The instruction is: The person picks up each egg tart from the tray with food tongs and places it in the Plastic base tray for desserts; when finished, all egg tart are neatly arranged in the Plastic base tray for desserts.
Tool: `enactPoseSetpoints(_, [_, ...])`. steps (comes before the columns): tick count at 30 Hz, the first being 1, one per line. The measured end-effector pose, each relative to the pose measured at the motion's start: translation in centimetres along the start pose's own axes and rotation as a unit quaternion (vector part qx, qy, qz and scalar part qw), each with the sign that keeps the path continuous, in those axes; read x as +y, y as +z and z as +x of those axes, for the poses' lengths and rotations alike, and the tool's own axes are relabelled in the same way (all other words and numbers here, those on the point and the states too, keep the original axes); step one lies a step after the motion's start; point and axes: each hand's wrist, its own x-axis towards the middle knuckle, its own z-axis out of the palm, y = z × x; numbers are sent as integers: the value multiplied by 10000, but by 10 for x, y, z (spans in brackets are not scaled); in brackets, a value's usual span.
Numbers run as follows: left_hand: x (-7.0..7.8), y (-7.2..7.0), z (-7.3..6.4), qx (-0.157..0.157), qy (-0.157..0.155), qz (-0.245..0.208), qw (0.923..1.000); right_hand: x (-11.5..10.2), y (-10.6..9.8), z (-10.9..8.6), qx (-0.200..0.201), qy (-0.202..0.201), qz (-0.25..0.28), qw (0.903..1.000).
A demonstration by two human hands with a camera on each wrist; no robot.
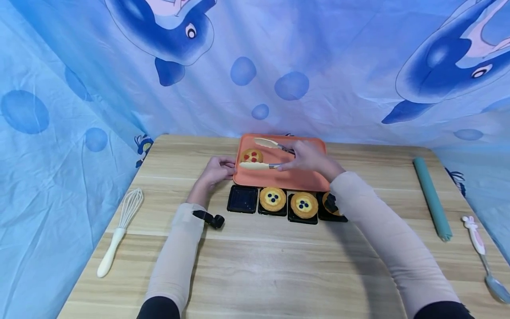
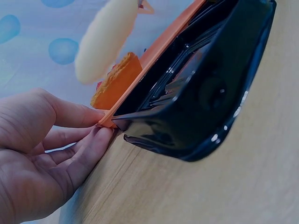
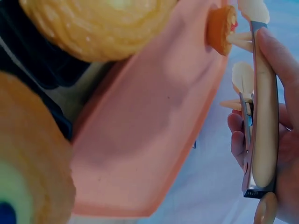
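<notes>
At the left rim of the orange tray [image 1: 279,179], my left hand [image 1: 215,170] pinches the edge between thumb and fingers, as the left wrist view shows. My right hand [image 1: 304,157] grips a pair of tongs [image 3: 265,121] with cream tips, held spread over the tray. One small tart [image 1: 252,156] with red pieces on top sits at the tray's left end, between the spread tong tips in the head view. Just in front of the tray, a black square container [image 1: 242,199] holds nothing.
Right of that container, blueberry-topped tarts [image 1: 272,199] sit in more black containers, the rightmost partly hidden by my right wrist. A whisk [image 1: 126,212] lies at left. A teal roll [image 1: 432,199] and a spoon [image 1: 480,248] lie at right. A blue curtain [image 1: 263,57] hangs behind the table.
</notes>
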Motion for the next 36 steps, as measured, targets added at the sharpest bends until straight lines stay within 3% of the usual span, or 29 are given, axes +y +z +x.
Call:
enactPoseSetpoints(17, [-1,-2,1,-36,-1,-43,10000,-3,8,-1,39,-110,-197,9997])
enactPoseSetpoints(25, [2,1,3,-27,0,208,9998,0,4,-5,169,-20,-225,9996])
enactPoseSetpoints(36, [0,-1,0,1,39,146,9999,-8,-16,-24,431,-725,-412,9956])
